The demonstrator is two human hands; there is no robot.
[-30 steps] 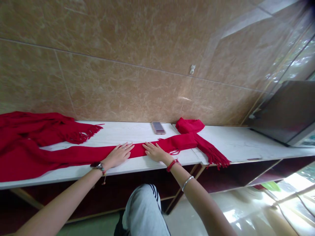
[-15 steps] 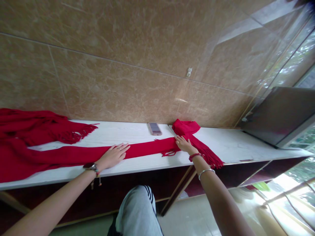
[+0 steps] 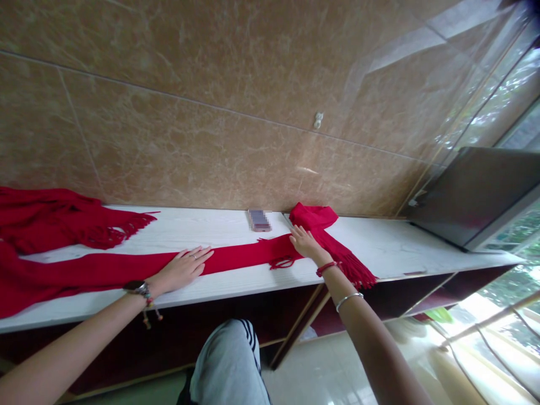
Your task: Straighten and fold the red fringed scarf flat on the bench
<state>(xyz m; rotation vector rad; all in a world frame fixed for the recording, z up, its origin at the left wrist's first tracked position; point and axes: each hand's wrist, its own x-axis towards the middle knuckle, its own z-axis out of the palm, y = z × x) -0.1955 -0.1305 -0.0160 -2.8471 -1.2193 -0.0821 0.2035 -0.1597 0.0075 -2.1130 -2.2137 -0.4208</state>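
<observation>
A long red scarf (image 3: 240, 256) lies stretched in a folded strip along the white counter (image 3: 202, 225). My left hand (image 3: 182, 270) rests flat on the strip, fingers together and stretched out. Farther right, my right hand (image 3: 307, 244) lies palm down at the strip's right end, its fingers spread. Beneath and beyond that hand is more red fabric (image 3: 314, 215), with a fringed end hanging to the counter's front edge. At the far left sits a bunched red heap (image 3: 54, 216) with a fringe; whether it is the same scarf I cannot tell.
A phone (image 3: 259, 220) lies near the wall between my hands. A dark box-shaped appliance (image 3: 468, 197) stands at the counter's right end. Tiled wall (image 3: 202, 152) rises behind. Open shelves (image 3: 379, 304) are below, and my knee (image 3: 228, 360) is close to the front edge.
The view has shifted slightly, so everything sits a little farther left. Both hands stay flat on the red scarf in nearly the same places.
</observation>
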